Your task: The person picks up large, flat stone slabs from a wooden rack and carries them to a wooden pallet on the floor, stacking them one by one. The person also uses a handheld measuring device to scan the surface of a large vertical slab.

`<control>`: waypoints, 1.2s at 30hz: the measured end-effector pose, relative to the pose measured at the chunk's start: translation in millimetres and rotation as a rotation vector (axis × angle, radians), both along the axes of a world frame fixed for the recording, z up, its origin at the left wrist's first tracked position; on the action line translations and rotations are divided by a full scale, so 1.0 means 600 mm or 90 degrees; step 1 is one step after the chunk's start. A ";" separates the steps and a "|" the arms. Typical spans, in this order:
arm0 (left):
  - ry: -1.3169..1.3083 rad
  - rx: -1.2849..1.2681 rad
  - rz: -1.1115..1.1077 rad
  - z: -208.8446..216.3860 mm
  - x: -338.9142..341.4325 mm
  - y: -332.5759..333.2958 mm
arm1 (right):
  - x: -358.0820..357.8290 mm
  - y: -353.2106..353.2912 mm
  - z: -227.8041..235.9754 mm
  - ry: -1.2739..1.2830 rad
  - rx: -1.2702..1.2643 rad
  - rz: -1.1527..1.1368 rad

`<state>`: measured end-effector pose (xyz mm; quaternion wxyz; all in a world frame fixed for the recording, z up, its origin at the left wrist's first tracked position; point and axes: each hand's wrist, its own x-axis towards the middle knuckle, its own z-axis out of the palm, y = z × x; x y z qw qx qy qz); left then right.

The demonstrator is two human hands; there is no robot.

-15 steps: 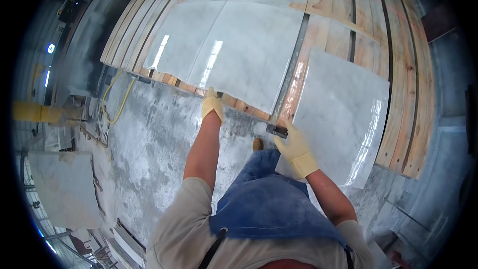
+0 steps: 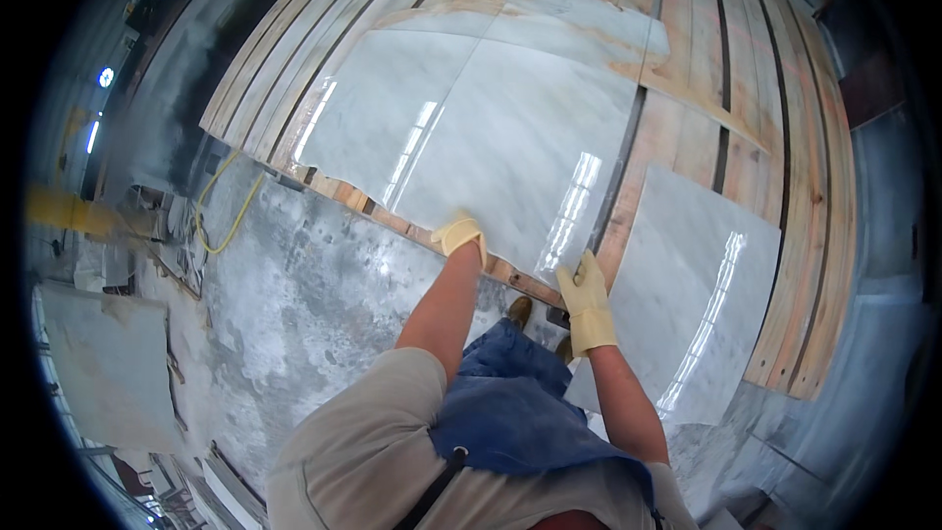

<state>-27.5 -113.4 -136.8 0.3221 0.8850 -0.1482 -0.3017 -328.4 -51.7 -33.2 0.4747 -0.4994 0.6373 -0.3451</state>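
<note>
A large glossy white marble slab leans on a rack of wooden planks. My left hand, in a yellow glove, curls over the slab's lower edge. My right hand, also gloved, holds the slab's lower right corner, fingers pointing up along the edge. A second, smaller marble slab leans on the planks just right of my right hand. My blue apron and brown shoes show below the hands.
The concrete floor is stained and dusty. A yellow cable lies at the rack's left foot. A grey stone piece rests at the far left, with long strips beside it.
My right hand held a small dark tool near the gap between the slabs; it is now raised onto the large slab's corner. The left hand stays on the lower edge.
</note>
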 end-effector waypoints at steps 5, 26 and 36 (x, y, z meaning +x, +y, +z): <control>0.253 -0.237 0.275 0.086 -0.036 0.035 | 0.027 -0.019 -0.021 0.057 0.007 0.024; 0.803 -0.306 0.227 0.330 -0.173 0.199 | -0.169 -0.063 0.169 0.097 0.228 0.015; 1.268 -0.293 0.825 0.358 -0.457 0.360 | -0.503 0.122 0.201 0.091 0.201 -0.085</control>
